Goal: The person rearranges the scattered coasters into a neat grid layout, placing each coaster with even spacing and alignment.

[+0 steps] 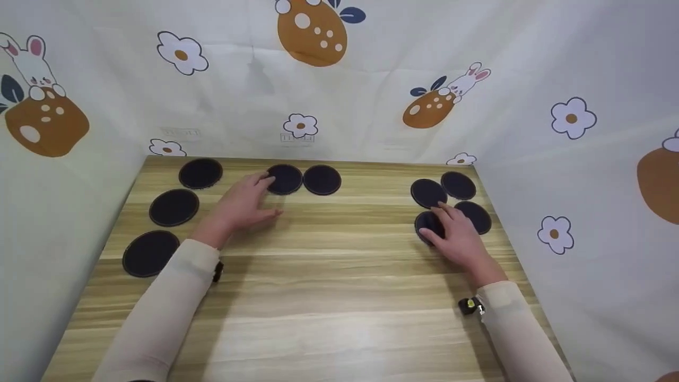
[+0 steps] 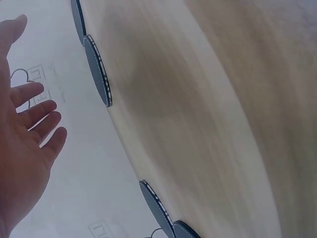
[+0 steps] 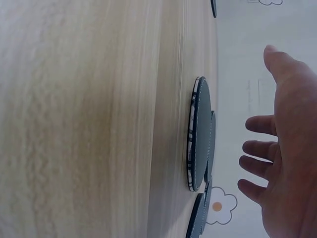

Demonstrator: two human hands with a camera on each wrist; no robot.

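Probably reaching, my left hand hovers by one black coaster, my right hand over another coaster, both empty, loosely spread; next calls for a pinch.

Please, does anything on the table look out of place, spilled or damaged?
Nothing stands out. The black discs lie on the wood-grain table in groups, some touching, some apart, with no visible spill or damage.

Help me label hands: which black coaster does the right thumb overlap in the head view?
Among the right four, the near-left coaster. The right hand has its thumb over it; no other lies behind that thumb.
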